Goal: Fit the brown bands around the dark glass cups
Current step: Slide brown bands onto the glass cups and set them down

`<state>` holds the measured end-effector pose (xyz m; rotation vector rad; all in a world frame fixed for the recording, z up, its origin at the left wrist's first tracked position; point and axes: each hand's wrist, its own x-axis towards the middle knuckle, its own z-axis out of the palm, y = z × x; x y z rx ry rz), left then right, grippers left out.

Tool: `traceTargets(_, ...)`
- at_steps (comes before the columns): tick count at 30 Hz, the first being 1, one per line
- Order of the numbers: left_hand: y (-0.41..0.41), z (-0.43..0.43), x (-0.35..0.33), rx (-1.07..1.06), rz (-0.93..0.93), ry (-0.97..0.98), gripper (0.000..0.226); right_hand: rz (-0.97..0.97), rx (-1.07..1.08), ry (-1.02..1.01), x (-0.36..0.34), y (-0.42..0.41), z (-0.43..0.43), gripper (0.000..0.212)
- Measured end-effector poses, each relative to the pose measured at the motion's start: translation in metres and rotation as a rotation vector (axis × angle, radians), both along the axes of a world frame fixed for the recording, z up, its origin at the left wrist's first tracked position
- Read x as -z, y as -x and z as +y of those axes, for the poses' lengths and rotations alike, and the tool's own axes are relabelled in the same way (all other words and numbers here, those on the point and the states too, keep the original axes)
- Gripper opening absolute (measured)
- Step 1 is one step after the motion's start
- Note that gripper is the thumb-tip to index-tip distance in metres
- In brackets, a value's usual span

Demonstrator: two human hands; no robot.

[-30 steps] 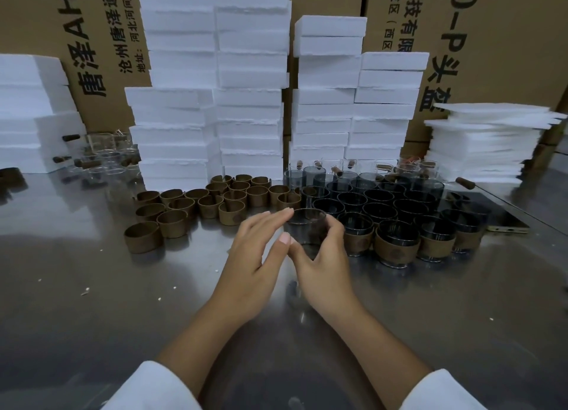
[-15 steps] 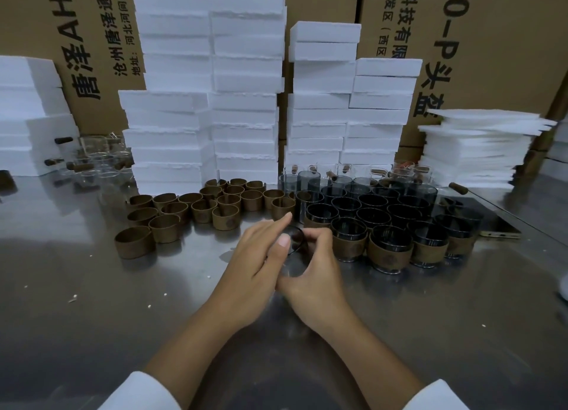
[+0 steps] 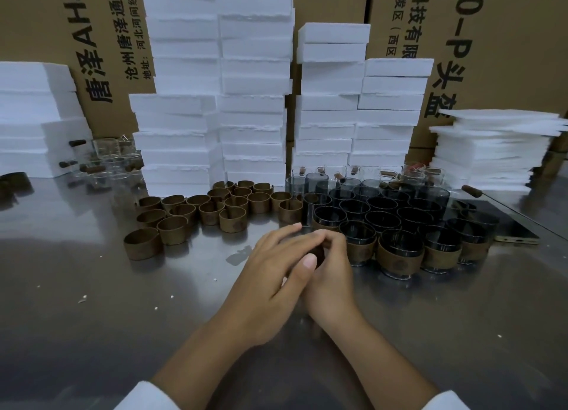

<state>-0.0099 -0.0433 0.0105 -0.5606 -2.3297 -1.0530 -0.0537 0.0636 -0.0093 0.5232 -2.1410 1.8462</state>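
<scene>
Beside the cluster of dark round glass cups (image 3: 382, 219), the right hand (image 3: 333, 276) curled round one mostly hidden cup (image 3: 319, 254); the left hand (image 3: 270, 276) lay straight-fingered against it. Loose brown curved bands (image 3: 232, 224) stood left of the cluster.

Steel table (image 3: 92, 317) (bands (image 3: 143, 247), cups (image 3: 399, 257))

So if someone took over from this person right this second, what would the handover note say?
Left hand: fingers straight, laid over the right hand, open grip.
Right hand: fingers curled round a dark glass cup, which is mostly hidden; no band on it can be seen.
Loose brown bands: standing on the steel table, left of the hands.
Done: banded cups in the front rows on the right.
Left: bare dark cups behind them, plus the one in hand.
</scene>
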Motion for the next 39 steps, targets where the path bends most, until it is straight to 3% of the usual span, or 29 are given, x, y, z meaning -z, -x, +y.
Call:
traceTargets(6,-0.001,-0.001,0.002,-0.077,0.061,-0.02,0.032,-0.084,0.076,0.06,-0.001,0.003,0.0,0.055)
traceTargets(10,0.0,-0.002,0.002,-0.134,0.096,-0.052,0.03,-0.163,0.087,0.123,-0.007,0.001,0.003,0.076)
traceTargets(14,0.002,-0.005,0.004,-0.169,0.043,-0.057,0.031,-0.124,0.093,0.128,-0.01,-0.002,0.005,0.057)
traceTargets(25,0.01,-0.005,0.005,-0.131,-0.046,-0.16,0.034,-0.047,0.066,0.106,-0.007,-0.003,0.005,0.052)
traceTargets(39,0.015,-0.006,0.001,-0.051,-0.073,-0.193,0.047,-0.034,-0.095,-0.059,-0.01,-0.007,0.002,0.071)
